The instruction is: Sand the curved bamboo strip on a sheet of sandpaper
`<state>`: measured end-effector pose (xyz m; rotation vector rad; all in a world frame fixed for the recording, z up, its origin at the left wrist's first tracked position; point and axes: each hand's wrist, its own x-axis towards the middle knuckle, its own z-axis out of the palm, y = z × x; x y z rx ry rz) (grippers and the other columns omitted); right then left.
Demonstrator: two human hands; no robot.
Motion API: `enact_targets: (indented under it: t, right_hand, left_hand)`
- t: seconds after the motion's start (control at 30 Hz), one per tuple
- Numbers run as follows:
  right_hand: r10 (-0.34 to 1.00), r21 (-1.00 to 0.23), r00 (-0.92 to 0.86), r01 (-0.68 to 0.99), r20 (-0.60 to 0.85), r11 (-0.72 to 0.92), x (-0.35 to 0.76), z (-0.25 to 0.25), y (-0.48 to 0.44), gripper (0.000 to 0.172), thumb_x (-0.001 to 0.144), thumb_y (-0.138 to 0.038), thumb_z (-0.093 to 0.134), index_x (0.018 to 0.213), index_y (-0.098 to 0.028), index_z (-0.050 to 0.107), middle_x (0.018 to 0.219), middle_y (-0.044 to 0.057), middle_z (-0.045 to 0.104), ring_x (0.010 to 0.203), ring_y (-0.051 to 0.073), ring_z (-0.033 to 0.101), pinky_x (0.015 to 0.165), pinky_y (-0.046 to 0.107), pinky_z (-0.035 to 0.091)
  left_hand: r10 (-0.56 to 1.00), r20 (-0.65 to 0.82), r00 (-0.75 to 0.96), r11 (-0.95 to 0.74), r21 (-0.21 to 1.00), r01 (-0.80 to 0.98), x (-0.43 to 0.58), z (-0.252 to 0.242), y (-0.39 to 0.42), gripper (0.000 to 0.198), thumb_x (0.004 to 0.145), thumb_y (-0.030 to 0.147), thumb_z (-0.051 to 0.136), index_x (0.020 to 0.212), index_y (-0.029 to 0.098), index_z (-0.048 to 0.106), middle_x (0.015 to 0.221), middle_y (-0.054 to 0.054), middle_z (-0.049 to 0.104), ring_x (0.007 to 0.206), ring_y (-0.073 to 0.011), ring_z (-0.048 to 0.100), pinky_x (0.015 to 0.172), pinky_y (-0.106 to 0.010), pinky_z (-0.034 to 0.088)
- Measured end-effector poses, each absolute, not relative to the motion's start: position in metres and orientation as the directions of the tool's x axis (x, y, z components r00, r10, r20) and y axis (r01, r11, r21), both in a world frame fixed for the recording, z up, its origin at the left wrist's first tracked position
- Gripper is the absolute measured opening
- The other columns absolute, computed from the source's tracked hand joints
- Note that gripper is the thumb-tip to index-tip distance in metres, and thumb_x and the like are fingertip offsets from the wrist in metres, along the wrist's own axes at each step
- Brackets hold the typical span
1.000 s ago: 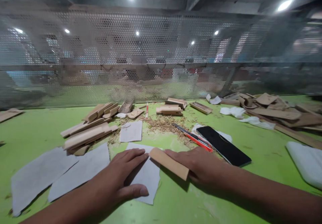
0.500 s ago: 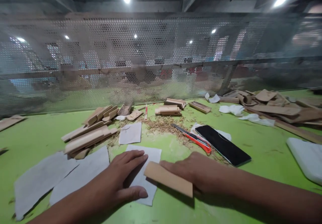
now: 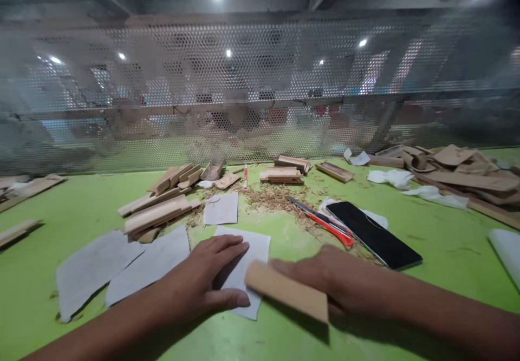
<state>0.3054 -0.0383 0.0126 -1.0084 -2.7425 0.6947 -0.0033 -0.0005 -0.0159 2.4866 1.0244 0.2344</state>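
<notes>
Slat (image 3: 287, 291) fills closed right grip (image 3: 327, 274) (left grip (image 3: 208, 269) spread on paper (image 3: 257, 244)).

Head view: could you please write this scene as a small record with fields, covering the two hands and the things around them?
left hand: palm down, fingers over a white sheet
right hand: grips a tan piece, its left end over the sheet's edge
right side: red-handled knife, black phone
left side: pile of tan strips, two irregular pale sheets
beyond the hands: small white square, shavings
surface: green table
background: perforated screen
</notes>
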Motion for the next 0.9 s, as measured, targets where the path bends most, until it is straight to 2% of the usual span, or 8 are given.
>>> enact_targets:
  t: [0.13,0.23,0.3,0.37,0.43,0.5,0.7,0.9]
  right_hand:
    - [0.586,-0.717,-0.810,0.410,-0.002,0.564,0.300,0.020,-0.049,0.026,0.100,-0.033,0.053,0.118,-0.026,0.070,0.083,0.001,0.073,0.065,0.015,0.059,0.059,0.023,0.040]
    - [0.759,-0.817,-0.640,0.374,0.115,0.439,0.304,0.013,-0.043,0.028,0.098,-0.041,0.059,0.115,-0.023,0.071,0.082,0.004,0.069,0.066,0.017,0.056,0.059,0.027,0.043]
    - [0.887,-0.917,-0.460,0.336,0.041,0.217,0.306,0.004,-0.037,0.037,0.097,-0.055,0.060,0.088,-0.020,0.069,0.066,0.001,0.058,0.055,0.014,0.045,0.049,0.026,0.036]
    - [0.921,-0.975,-0.371,0.221,-0.119,-0.037,0.306,-0.005,-0.031,0.055,0.090,-0.068,0.063,0.064,-0.021,0.051,0.052,-0.005,0.040,0.045,0.010,0.029,0.042,0.025,0.022]
    - [0.906,-0.980,-0.375,0.086,-0.197,-0.177,0.305,-0.010,-0.028,0.064,0.083,-0.073,0.068,0.058,-0.024,0.036,0.049,-0.010,0.028,0.043,0.006,0.017,0.041,0.024,0.013]
    - [0.898,-0.975,-0.391,-0.002,-0.203,-0.222,0.303,-0.012,-0.026,0.065,0.081,-0.071,0.071,0.058,-0.024,0.034,0.048,-0.011,0.024,0.043,0.005,0.013,0.041,0.024,0.009]
    - [0.891,-0.949,-0.383,-0.095,-0.242,-0.299,0.302,-0.009,-0.021,0.064,0.080,-0.067,0.074,0.057,-0.023,0.034,0.044,-0.011,0.029,0.040,0.004,0.016,0.040,0.023,0.008]
    - [0.898,-0.960,-0.376,-0.066,-0.227,-0.271,0.303,-0.012,-0.021,0.063,0.082,-0.068,0.071,0.057,-0.022,0.035,0.046,-0.011,0.030,0.040,0.004,0.017,0.041,0.022,0.011]
  left_hand:
    - [0.683,-0.014,0.730,-0.638,0.476,0.605,-0.005,-0.016,0.000,0.085,0.090,0.070,0.070,0.159,0.027,0.044,0.163,-0.015,0.040,0.147,-0.0423,0.037,0.120,-0.060,0.031]
    - [0.673,0.008,0.740,-0.648,0.489,0.584,-0.004,-0.014,-0.001,0.086,0.089,0.072,0.069,0.158,0.028,0.045,0.162,-0.015,0.041,0.146,-0.0420,0.038,0.120,-0.059,0.032]
    - [0.674,0.002,0.738,-0.644,0.491,0.587,-0.004,-0.012,-0.002,0.086,0.090,0.072,0.068,0.159,0.028,0.043,0.162,-0.015,0.041,0.146,-0.0422,0.038,0.119,-0.059,0.032]
    - [0.679,-0.012,0.734,-0.638,0.485,0.598,-0.004,-0.012,-0.002,0.086,0.091,0.073,0.067,0.160,0.028,0.042,0.163,-0.015,0.040,0.146,-0.0423,0.037,0.119,-0.059,0.032]
    - [0.681,-0.017,0.732,-0.638,0.478,0.604,-0.004,-0.012,-0.003,0.087,0.091,0.074,0.065,0.160,0.028,0.041,0.163,-0.015,0.040,0.147,-0.0422,0.037,0.119,-0.059,0.032]
    - [0.684,-0.018,0.729,-0.638,0.471,0.610,-0.004,-0.012,-0.003,0.085,0.092,0.073,0.064,0.160,0.027,0.041,0.163,-0.014,0.039,0.147,-0.0417,0.036,0.120,-0.059,0.031]
    - [0.691,-0.045,0.722,-0.634,0.444,0.634,-0.004,-0.013,-0.003,0.085,0.094,0.072,0.062,0.161,0.025,0.040,0.164,-0.015,0.038,0.148,-0.0406,0.034,0.121,-0.057,0.030]
    - [0.692,-0.051,0.720,-0.630,0.445,0.637,-0.004,-0.014,-0.004,0.085,0.094,0.072,0.062,0.161,0.025,0.039,0.165,-0.014,0.036,0.149,-0.0403,0.033,0.121,-0.058,0.029]
